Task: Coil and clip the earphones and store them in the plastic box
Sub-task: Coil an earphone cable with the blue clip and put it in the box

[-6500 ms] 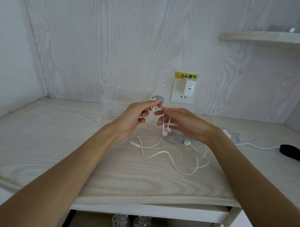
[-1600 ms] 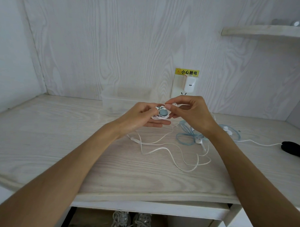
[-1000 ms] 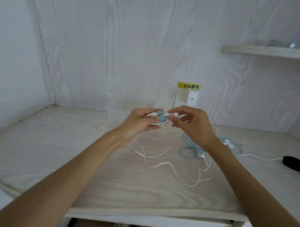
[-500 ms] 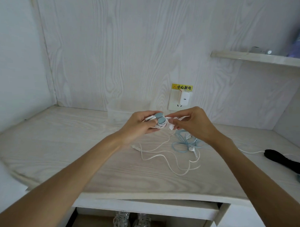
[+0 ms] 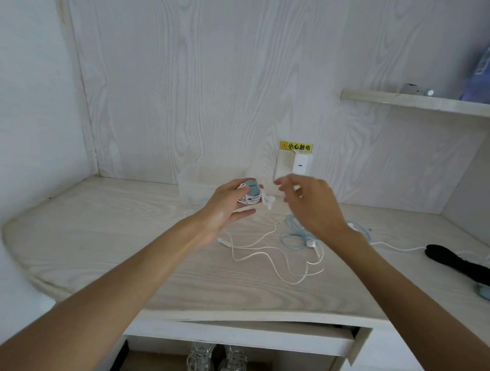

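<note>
Two hands noted. My left hand [image 5: 226,204] grips the clipped white earphone coil [image 5: 250,195] above the desk [image 5: 97,235], before the plastic box [image 5: 194,183]. My right hand [image 5: 310,204] hovers beside it, fingers spread, empty.

A domestic study or bedroom nook, seen from the head view. A pale wood-grain desk [image 5: 103,236] is built into an alcove with matching panelled walls; a floating shelf [image 5: 424,104] at upper right carries small household items and a blurred blue package [image 5: 489,71]. A wall socket [image 5: 284,170] behind the desk holds a white charger [image 5: 301,165], beneath a yellow electrical-warning sticker [image 5: 296,146]. Loose white earphone cables [image 5: 274,258] and a pale blue cable [image 5: 295,234] lie on the desktop, with a translucent plastic box [image 5: 194,183] against the back wall and a dark object [image 5: 455,262] at the right. A pair of sneakers [image 5: 218,362] stands on the floor under the desk, a mark of lived-in private quarters.
</note>
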Tool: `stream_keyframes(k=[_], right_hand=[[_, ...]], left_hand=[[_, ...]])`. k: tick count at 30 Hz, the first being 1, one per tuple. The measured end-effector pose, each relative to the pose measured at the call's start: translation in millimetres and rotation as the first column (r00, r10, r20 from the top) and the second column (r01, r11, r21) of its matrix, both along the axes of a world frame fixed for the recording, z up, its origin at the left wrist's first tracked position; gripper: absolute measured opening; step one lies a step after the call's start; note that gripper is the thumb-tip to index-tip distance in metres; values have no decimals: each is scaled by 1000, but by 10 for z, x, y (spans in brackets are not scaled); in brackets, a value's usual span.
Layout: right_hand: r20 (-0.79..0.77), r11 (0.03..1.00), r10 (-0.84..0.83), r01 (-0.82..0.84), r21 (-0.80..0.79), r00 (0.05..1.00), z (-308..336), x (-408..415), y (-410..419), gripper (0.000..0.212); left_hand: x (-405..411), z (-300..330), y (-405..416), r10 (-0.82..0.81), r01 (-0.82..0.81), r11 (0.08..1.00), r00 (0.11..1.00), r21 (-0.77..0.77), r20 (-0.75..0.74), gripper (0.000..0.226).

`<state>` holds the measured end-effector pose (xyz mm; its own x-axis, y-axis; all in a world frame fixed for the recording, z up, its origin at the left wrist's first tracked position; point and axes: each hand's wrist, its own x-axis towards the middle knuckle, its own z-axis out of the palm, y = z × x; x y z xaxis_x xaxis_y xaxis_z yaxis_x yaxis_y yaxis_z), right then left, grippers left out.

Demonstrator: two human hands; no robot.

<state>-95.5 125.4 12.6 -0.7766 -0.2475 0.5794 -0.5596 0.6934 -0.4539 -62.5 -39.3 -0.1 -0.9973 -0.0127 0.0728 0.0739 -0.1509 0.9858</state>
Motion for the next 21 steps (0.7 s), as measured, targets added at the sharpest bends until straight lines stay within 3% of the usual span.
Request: stream_keyframes(k=[2, 3, 7, 13, 16, 19, 21], right_hand=[[221, 941, 141, -61, -333, 965, 126, -5, -26, 16], [325, 903, 243, -91, -421, 914, 182, 12, -39, 15], [541, 879, 419, -178, -442, 729, 200, 45, -62, 36], [500, 738, 567, -133, -662, 655, 49, 77, -142, 26], [462, 670, 617, -117, -733, 637, 26, 85, -255, 22], [418, 664, 595, -127, -737, 686, 19, 38, -342, 25], [407, 671, 585, -136, -729, 702, 1, -2, -382, 26]], left_hand=[[27, 17, -23, -39, 40, 999, 999, 35, -6, 26], [37, 24, -33, -57, 58, 998, 998, 36, -14, 25], [97, 47, -73, -95, 93, 995, 994, -37, -57, 26], [98, 48, -124, -1, -41, 980, 977, -196, -211, 28], [92, 64, -113, 153, -192, 972, 955, -135, -255, 26], [44, 46, -133, 293, -309, 951, 921, -25, -258, 23], [24, 45, -166, 296, -327, 943, 911, -67, -286, 24]])
